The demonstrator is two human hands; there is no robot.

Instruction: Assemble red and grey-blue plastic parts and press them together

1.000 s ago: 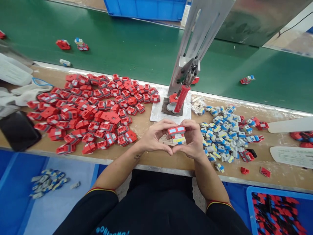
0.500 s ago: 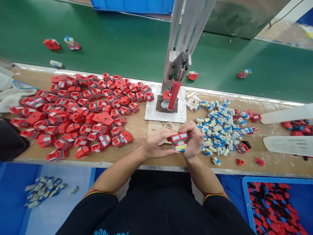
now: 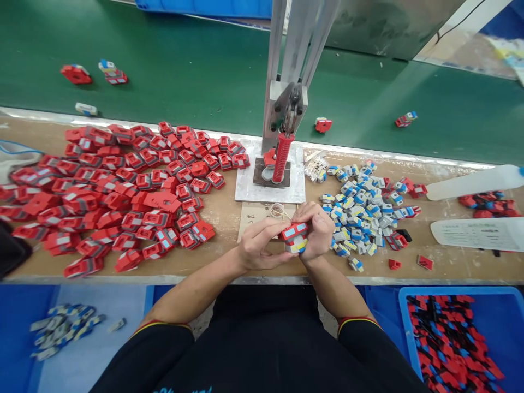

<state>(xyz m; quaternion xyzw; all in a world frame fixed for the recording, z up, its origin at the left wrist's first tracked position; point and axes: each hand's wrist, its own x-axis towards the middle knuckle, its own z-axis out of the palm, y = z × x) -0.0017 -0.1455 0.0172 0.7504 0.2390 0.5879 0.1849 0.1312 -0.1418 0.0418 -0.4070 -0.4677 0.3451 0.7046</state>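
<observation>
Small red toy block [image 3: 293, 231]: glossy plastic w/ blue stickers. Brown workbench [image 3: 229, 204]: matt wood. Grey press frame [image 3: 286, 54]: brushed metal.

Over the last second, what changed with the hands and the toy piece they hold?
Both hands, left hand and right hand, kept their grip on the red toy piece and closed in tighter, tilting it slightly. Nothing was picked up or released. The red pile, the grey-blue pile and the press lie unchanged.

Setting: factory assembly line, toy or small-parts station. Evidence: wooden workbench [image 3: 229, 210] heaped with identical red plastic parts [image 3: 123, 185] at left and grey-blue parts [image 3: 364, 202] at right; hand press [image 3: 282, 136] at centre; green conveyor belt [image 3: 196, 71] beyond; blue parts bin [image 3: 458, 338] at near right.
</observation>
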